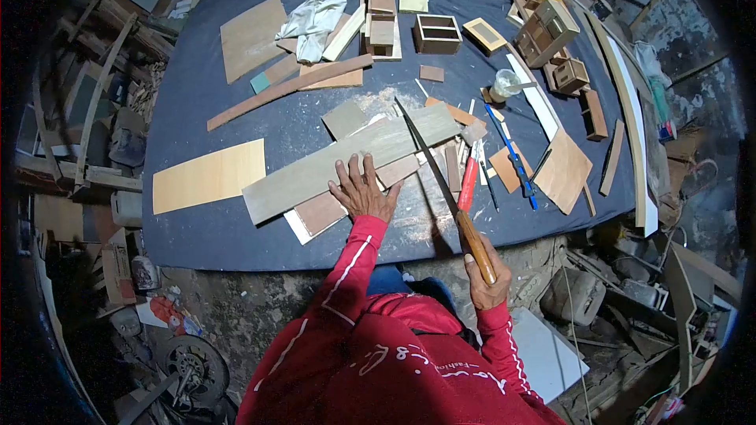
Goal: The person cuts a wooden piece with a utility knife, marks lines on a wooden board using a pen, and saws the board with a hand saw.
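My left hand (364,192) lies spread on a long grey-brown wooden board (315,171), fingers pointing away from me. Under that board are a reddish-brown piece (319,217) and a smaller grey piece (344,119). In my right hand (488,277), near the table's front edge, is the wooden handle of a handsaw (438,171). Its long dark blade slants up and left across the board's right end; whether the teeth touch the wood I cannot tell. Just right of the blade lies a red-handled tool (468,181).
A blue bar-like tool (513,156) and a glass jar (505,84) lie right, among wood offcuts. Small wooden boxes (438,34) and a white cloth (317,16) sit at the back. A pale panel (209,176) rests left on the dark-covered table (189,244).
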### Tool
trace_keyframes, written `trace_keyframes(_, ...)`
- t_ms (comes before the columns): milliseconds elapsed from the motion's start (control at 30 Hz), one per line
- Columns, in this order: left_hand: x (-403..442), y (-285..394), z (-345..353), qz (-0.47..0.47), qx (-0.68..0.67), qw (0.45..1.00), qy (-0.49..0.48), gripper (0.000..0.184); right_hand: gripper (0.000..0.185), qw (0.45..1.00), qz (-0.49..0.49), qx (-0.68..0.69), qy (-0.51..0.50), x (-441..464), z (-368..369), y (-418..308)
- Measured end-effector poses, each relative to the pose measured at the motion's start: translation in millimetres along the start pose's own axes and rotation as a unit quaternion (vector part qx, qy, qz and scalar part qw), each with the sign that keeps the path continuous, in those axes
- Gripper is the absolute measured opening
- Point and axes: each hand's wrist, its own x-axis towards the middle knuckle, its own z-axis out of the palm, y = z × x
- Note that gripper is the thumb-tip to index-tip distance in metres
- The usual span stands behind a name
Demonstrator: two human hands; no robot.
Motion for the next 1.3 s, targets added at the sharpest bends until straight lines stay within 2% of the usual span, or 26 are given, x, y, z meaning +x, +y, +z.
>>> trace_keyframes(100,6,-1,-6,0.0,-0.018,1.0,0.012,0.101,0.045,0.998,0.047,0.025,-0.011,6,-3,-4)
trace_keyframes(167,16,-6,-32,0.014,-0.051,0.994,-0.093,0.106,0.045,0.999,0.027,0.011,-0.013,9,-7,-9)
trace_keyframes(200,21,-9,-42,0.017,-0.05,0.994,-0.093,0.106,0.045,0.999,0.028,0.013,-0.01,9,-8,-6)
trace_keyframes(267,30,-13,-64,0.06,0.018,0.983,-0.174,0.113,0.044,1.0,0.015,0.017,-0.013,10,-10,2)
trace_keyframes(300,37,-9,-83,0.101,0.021,0.979,-0.177,0.099,0.044,1.0,0.014,0.019,-0.012,10,-11,2)
trace_keyframes(333,46,-13,-80,0.102,0.022,0.979,-0.176,0.099,0.044,1.0,0.005,0.013,-0.013,10,-12,1)
trace_keyframes(400,75,-26,-65,0.156,-0.173,0.967,-0.107,0.079,0.043,1.0,-0.003,0.008,-0.012,11,-13,-1)
trace_keyframes(433,91,-32,-51,0.194,-0.216,0.957,-0.023,0.06,0.043,1.0,-0.002,0.016,-0.013,11,-14,-2)
trace_keyframes(467,107,-34,-30,0.194,-0.216,0.957,-0.022,0.06,0.043,1.0,0.0,0.024,-0.014,10,-14,-2)
trace_keyframes(533,139,-31,-8,0.123,-0.182,0.972,-0.081,0.052,0.044,1.0,-0.023,0.006,-0.006,8,-12,2)
trace_keyframes(567,150,-26,-4,0.124,-0.183,0.972,-0.08,0.052,0.045,0.999,-0.044,-0.012,0.004,7,-11,5)
trace_keyframes(633,161,-4,-13,0.091,-0.045,0.98,-0.171,0.054,0.045,0.998,-0.054,-0.01,0.012,3,-7,12)
trace_keyframes(733,159,14,-11,0.1,0.001,0.979,-0.178,0.063,0.043,0.999,-0.046,-0.017,0.014,-3,-7,11)
trace_keyframes(833,159,7,8,0.093,-0.036,0.985,-0.138,0.072,0.042,0.998,-0.054,-0.019,0.037,-11,-7,13)
trace_keyframes(933,155,11,17,0.085,-0.072,0.983,-0.143,0.077,0.042,0.999,-0.016,-0.002,0.028,-19,-11,12)
trace_keyframes(1200,136,30,20,0.133,-0.119,0.976,-0.128,0.078,0.042,0.997,0.056,0.045,0.043,-50,-17,13)
trace_keyframes(1300,126,45,11,0.138,-0.116,0.96,-0.212,0.071,0.043,0.997,0.048,0.047,0.047,-57,-19,15)
